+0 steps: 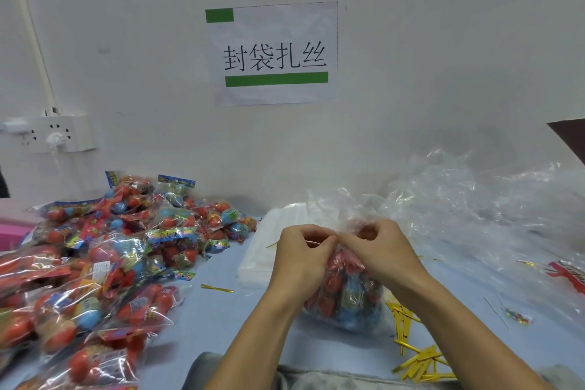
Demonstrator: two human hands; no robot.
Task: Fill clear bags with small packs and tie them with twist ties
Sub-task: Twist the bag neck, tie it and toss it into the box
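Worktop (pixel 221 310): pale blue surface set against a white wall.

Heap of small packs (pixel 95 263): covers the worktop's left side from the near edge to the wall; each clear pack holds red and blue egg-shaped pieces under a printed header card.

Loose clear plastic (pixel 490 200): crumpled mass along the far right of the worktop, against the wall.

Paper sign (pixel 274 52): fixed to the wall above the middle of the worktop, black characters and two green bars.

Filled clear bag (pixel 345 298): stands near the middle of the worktop, towards the near edge; holds red and blue packs, neck gathered at the top.

Stack of flat clear bags (pixel 262 250): lies just left of the filled bag.

Left hand (pixel 300 256): fingers curled, pinching the gathered neck.

Right hand (pixel 380 250): fingers curled on the same neck, fingertips meeting the left's.

Power strip (pixel 53 136): on the wall at far left, one plug inserted.

Gold twist ties (pixel 418 361): scattered bundle by the near edge, right of the filled bag.

Single twist tie (pixel 217 288): lies apart between heap and bag stack.
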